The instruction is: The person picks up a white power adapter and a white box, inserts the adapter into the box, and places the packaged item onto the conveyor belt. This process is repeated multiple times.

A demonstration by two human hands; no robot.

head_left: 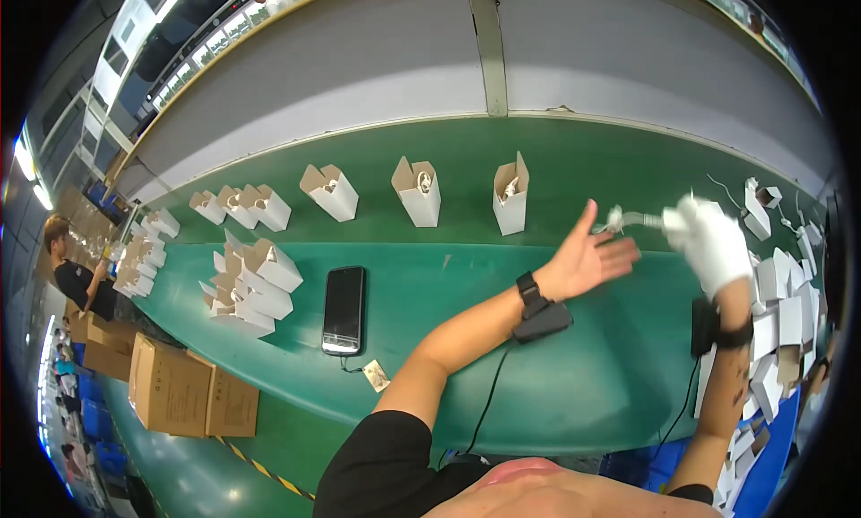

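Black sleeve (381, 460): on the left upper arm, at the lower edge.
Wrist straps: left strap (529, 289) with a dark case (544, 323) and thin cord (491, 397); right strap (735, 337) on the forearm below the glove.
Table (413, 365): green, with a lighter front part and a darker rear strip.
Phone (344, 307): dark, lying flat left of the left forearm; a small tag (376, 375) is tied to its lower end.
Box heap (780, 330): white boxes piled loosely beside the right forearm.
Left grip (583, 262): bare, raised over the table, palm spread, thumb up, fingers apart.
Right grip (713, 240): white-gloved, fingers together, clamped on the white cable; exact finger placement is blurred.
White cable (641, 219): above the table, between the hands; free end beside the left fingers, contact with them cannot be told.
Box cluster (256, 280): white boxes, flaps up, left of the phone.
Box row: three upright boxes (509, 208) (418, 200) (332, 198) standing apart on the rear strip, white items inside.
Wall panel (359, 69): grey, behind the table.
Co-worker (81, 271): dark shirt, beyond the table's left end.
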